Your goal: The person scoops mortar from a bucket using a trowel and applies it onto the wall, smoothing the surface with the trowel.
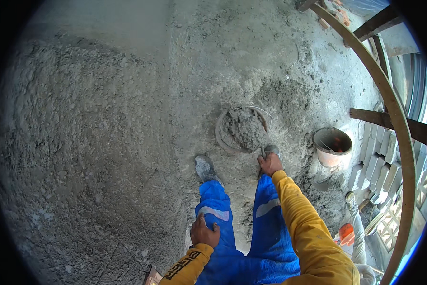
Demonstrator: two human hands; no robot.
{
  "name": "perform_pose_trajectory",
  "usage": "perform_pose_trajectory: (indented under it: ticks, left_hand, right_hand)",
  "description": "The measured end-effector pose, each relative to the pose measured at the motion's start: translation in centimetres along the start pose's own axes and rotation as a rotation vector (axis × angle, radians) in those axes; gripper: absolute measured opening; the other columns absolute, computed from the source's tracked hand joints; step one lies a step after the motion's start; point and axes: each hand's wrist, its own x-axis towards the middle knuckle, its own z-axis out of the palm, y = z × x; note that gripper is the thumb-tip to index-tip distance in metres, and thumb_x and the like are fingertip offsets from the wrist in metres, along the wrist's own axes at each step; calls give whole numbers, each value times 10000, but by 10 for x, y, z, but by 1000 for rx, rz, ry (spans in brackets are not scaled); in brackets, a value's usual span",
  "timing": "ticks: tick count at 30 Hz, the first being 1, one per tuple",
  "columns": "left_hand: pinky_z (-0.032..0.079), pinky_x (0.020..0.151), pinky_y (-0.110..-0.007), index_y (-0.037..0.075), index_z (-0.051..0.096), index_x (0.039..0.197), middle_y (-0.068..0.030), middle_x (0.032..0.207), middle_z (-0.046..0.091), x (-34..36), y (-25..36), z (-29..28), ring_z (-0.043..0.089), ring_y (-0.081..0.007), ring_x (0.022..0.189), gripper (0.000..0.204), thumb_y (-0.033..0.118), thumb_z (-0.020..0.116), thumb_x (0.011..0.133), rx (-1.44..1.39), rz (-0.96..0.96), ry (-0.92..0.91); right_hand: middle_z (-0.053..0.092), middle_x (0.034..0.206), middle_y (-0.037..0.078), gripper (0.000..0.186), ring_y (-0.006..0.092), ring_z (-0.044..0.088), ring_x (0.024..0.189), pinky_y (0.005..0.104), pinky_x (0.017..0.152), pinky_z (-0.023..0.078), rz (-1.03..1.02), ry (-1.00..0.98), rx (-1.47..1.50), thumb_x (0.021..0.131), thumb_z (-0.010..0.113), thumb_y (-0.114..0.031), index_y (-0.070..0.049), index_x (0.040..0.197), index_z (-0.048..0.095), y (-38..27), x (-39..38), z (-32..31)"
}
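My right hand [271,164] is closed round the handle of a trowel [263,151] at the near right rim of a round bucket [219,134]. Wet grey mortar [244,127] is heaped in this bucket, and the trowel's blade cannot be made out against it. A thin wire handle lies over the bucket's far right side. Resting on the left leg of my blue trousers, near the knee, is my left hand [205,232], with its thumb apart from the fingers and nothing in it.
A second bucket [330,158] stands to the right. Beyond it are stacked grey blocks [378,172] and a curved wooden strip [397,111] with timber props. A rough mortar-covered surface [94,142] spreads on the left. Another person's leg [357,232] shows at lower right, beside something orange [346,234].
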Motion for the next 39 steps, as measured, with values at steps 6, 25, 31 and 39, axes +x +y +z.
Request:
perform_pose_trajectory:
  ticks: [6, 25, 31, 39]
  left_hand:
    - [387, 1060, -438, -43, 379, 1410, -260, 1376, 486, -9, 6, 3, 498, -390, 1236, 719, 335, 610, 843, -111, -29, -34]
    - [448, 1009, -348, -10, 349, 1440, -159, 1265, 627, -151, -188, -58, 610, -292, 1156, 803, 410, 677, 841, -469, -410, -63]
    - [466, 971, -381, -22, 452, 1363, -179, 1209, 639, -258, -205, 0, 615, -279, 1104, 683, 411, 637, 869, -936, -600, 64]
    - [431, 947, -462, -3, 496, 1281, -261, 1191, 566, -310, -131, 81, 536, -359, 1067, 570, 429, 574, 917, -1948, -814, 388]
  right_hand:
    - [637, 929, 324, 402, 524, 601, 848, 471, 780, 511, -185, 85, 20, 871, 565, -324, 68, 903, 653, -8, -57, -32]
    - [471, 776, 27, 285, 102, 489, 556, 238, 491, 489, -934, 255, 1612, 942, 569, -169, -25, 1162, 458, -302, -350, -396]
    - [548, 770, 51, 293, 77, 532, 612, 229, 554, 476, -1074, 1181, 1394, 964, 591, -149, 5, 1185, 475, -451, -407, -448]
    - [627, 898, 147, 154, 360, 645, 791, 478, 661, 520, -1804, 301, -189, 847, 600, -166, -84, 968, 552, -541, -345, -233]
